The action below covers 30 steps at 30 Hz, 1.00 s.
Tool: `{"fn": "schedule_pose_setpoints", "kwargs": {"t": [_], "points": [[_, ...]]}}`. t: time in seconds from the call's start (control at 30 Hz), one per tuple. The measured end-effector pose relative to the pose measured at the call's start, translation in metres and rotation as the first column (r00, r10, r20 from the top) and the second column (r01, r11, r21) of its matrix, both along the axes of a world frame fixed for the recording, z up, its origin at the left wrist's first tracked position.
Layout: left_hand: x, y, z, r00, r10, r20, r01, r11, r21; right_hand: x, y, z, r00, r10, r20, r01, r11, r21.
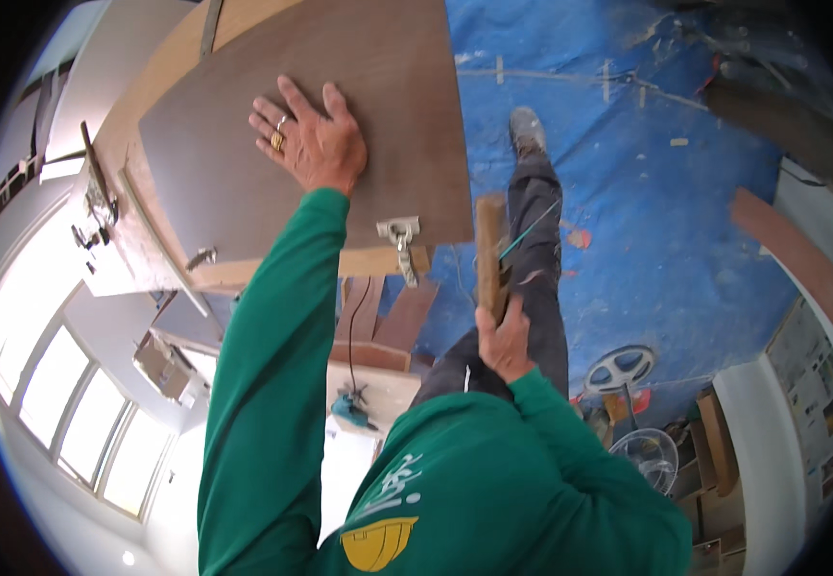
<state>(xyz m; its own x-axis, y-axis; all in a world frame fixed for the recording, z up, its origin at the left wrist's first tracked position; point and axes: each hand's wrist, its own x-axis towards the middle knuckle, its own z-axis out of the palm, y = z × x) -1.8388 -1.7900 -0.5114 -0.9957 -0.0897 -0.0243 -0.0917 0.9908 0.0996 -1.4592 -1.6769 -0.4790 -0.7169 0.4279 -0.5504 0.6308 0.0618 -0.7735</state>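
My left hand (313, 139) lies flat on a brown cabinet door panel (402, 115), fingers spread, with rings on it. Along the panel's near edge sits a metal cabinet hinge (400, 240), its arm hanging over the edge. Another hinge (202, 256) is farther left on the same edge. My right hand (506, 341) is closed around the lower end of a long, narrow brown wooden piece (489, 245). This piece stands roughly upright just right of the panel, in front of my leg. A thin teal strip shows beside it; what it belongs to I cannot make out.
The panel rests on a wooden worktable (162, 106). Blue sheeting (628, 259) covers the floor, and my shoe (527, 130) is on it. A teal power tool (351, 411) with a cord lies below the table. To the right are a round grey wheel-like base (618, 370) and a clear tub (649, 456).
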Motion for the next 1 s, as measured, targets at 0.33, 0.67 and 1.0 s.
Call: {"fn": "schedule_pose_setpoints", "kwargs": {"t": [0.33,0.67,1.0], "points": [[0.008,0.000,-0.006,0.999,0.002,-0.039,-0.002,1.000,-0.002,-0.048,0.084,-0.042,0.918,0.360,-0.166,-0.246,0.845,0.475],[0.006,0.001,0.000,0.997,0.026,-0.077,-0.025,1.000,0.015,0.026,0.073,-0.026,0.959,-0.051,0.279,0.059,0.998,-0.019],[0.003,0.003,0.002,0.999,0.029,-0.036,-0.030,0.999,-0.016,0.009,0.071,-0.039,0.961,-0.035,0.273,0.030,0.999,0.023]]}}
